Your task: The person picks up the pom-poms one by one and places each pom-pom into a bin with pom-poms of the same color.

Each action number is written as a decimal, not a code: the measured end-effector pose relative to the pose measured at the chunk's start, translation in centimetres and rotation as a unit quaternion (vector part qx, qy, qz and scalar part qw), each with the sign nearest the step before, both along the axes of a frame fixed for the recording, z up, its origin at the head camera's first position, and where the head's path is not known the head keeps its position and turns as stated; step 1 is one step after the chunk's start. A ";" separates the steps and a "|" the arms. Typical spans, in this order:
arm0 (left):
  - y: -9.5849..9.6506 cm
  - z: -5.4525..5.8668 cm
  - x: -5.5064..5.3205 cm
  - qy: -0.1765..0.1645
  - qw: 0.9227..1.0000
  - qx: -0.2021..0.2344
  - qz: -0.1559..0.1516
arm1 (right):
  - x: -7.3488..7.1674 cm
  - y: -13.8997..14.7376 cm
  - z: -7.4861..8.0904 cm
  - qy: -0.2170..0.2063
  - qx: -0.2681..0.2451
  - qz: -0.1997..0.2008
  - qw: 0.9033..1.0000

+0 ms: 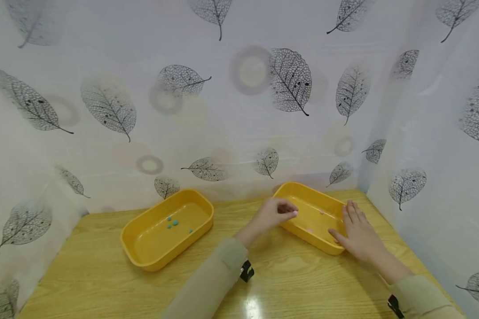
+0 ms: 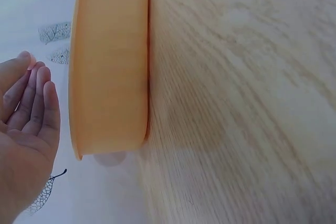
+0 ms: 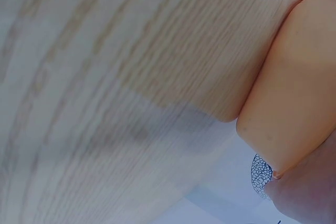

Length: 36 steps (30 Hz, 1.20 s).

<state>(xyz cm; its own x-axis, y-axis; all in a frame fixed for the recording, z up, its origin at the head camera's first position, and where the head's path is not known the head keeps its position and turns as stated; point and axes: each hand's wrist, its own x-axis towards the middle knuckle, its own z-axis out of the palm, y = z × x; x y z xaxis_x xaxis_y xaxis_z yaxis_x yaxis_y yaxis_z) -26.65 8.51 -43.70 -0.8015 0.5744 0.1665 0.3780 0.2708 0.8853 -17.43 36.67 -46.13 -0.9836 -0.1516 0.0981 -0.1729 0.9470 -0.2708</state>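
In the head view, my left hand [image 1: 272, 218] pinches a small pink lump [image 1: 295, 214] between thumb and fingertips, over the left side of the right yellow tray [image 1: 313, 241]. The left wrist view shows the same pink lump [image 2: 32, 62] at the thumb tip, above the tray's wall [image 2: 110, 72]. My right hand [image 1: 359, 235] rests on that tray's right end, fingers straight along the rim and thumb reaching over the front corner. Small pink pieces [image 1: 321, 212] lie on the tray floor. In the right wrist view, only part of my right hand [image 3: 307, 184] appears, against the tray.
A second yellow tray [image 1: 179, 251] stands to the left on the wooden table [image 1: 92, 266], with several small teal lumps [image 1: 175, 222] inside. A leaf-printed white curtain [image 1: 231, 124] hangs behind the table and along its sides.
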 end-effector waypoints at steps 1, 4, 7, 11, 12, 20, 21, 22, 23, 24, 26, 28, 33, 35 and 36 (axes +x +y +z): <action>0.1 0.0 -0.2 -0.001 1.000 0.003 0.001 | 0.0 0.0 0.0 -0.002 -0.001 0.000 1.000; 0.3 -0.1 -0.8 -0.002 1.000 0.007 0.001 | 0.0 0.0 0.1 -0.001 -0.001 0.000 1.000; 0.5 0.0 -1.3 -0.003 1.000 0.011 0.001 | -0.1 0.0 0.1 0.001 0.005 -0.001 1.000; 0.8 -0.1 -1.8 -0.001 1.000 0.006 0.004 | -0.2 0.0 0.0 0.001 0.010 -0.003 1.000; 0.8 -0.1 -1.9 -0.001 1.000 0.005 0.007 | -0.2 0.0 0.0 0.001 0.007 -0.004 1.000; 1.4 -0.6 -2.4 -0.012 1.000 0.001 0.023 | -0.1 -0.1 0.0 -0.002 0.001 -0.004 1.000; 1.4 -0.6 -2.4 -0.011 1.000 0.000 0.025 | -0.1 -0.1 0.0 -0.003 0.002 -0.004 1.000; 1.5 -0.6 -2.5 -0.010 1.000 0.000 0.029 | -0.1 0.0 0.1 -0.005 0.003 -0.004 1.000; 1.5 -0.6 -2.5 -0.010 0.999 0.000 0.031 | -0.1 0.0 0.1 -0.006 0.004 -0.004 1.000; 1.6 -0.6 -2.6 -0.009 0.999 0.000 0.034 | -0.1 0.0 0.1 -0.006 0.005 -0.004 1.000; 1.7 -0.7 -2.7 -0.007 0.999 -0.002 0.040 | -0.2 0.0 0.2 -0.007 0.007 -0.004 1.000; 1.8 -0.7 -2.7 -0.008 0.999 -0.004 0.045 | -0.2 0.0 0.2 -0.007 0.008 -0.004 1.000; 2.1 -0.5 -2.8 -0.015 0.998 0.003 0.061 | -0.2 0.0 0.3 -0.004 0.007 -0.002 1.000; 2.2 -0.5 -2.8 -0.015 0.998 0.010 0.066 | -0.2 0.0 0.3 -0.002 0.009 -0.002 1.000; 2.2 -0.4 -2.8 -0.013 0.998 0.012 0.068 | -0.2 0.0 0.3 -0.002 0.009 -0.001 1.000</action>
